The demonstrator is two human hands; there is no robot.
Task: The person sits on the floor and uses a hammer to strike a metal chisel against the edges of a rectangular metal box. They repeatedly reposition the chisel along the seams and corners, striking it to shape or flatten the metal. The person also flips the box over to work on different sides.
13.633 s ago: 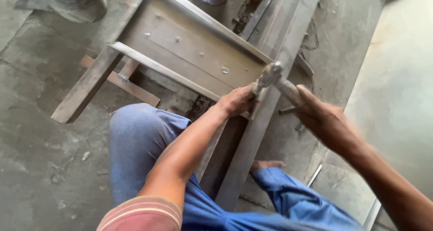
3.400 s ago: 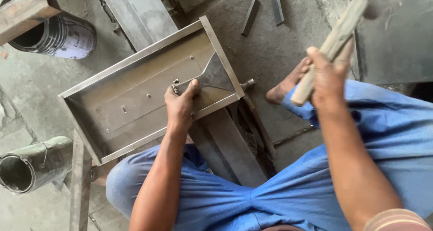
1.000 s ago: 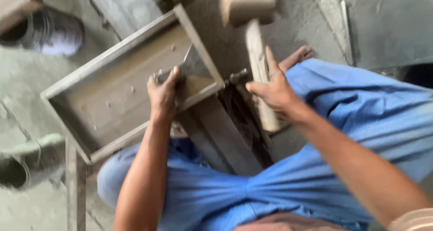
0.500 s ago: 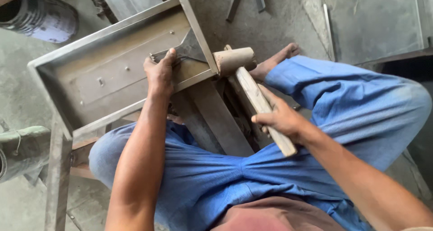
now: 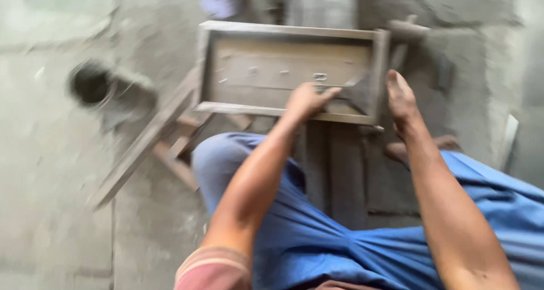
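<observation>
Hands on the metal tray (image 5: 272,69) now: we see the left hand (image 5: 309,99) pressing down on the tray's near rim, fingers curled over a dark triangular corner plate (image 5: 358,93). We catch the right hand (image 5: 401,94) flat against the outer right wall, fingers straight, holding nothing. Tray sits across wooden beams (image 5: 331,165) ahead of our blue-clad knees (image 5: 317,239).

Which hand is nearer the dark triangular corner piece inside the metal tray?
Left. The left hand rests on the tray's near rim with its fingers reaching the corner piece. The right hand is outside the tray's right wall, beside it.
</observation>
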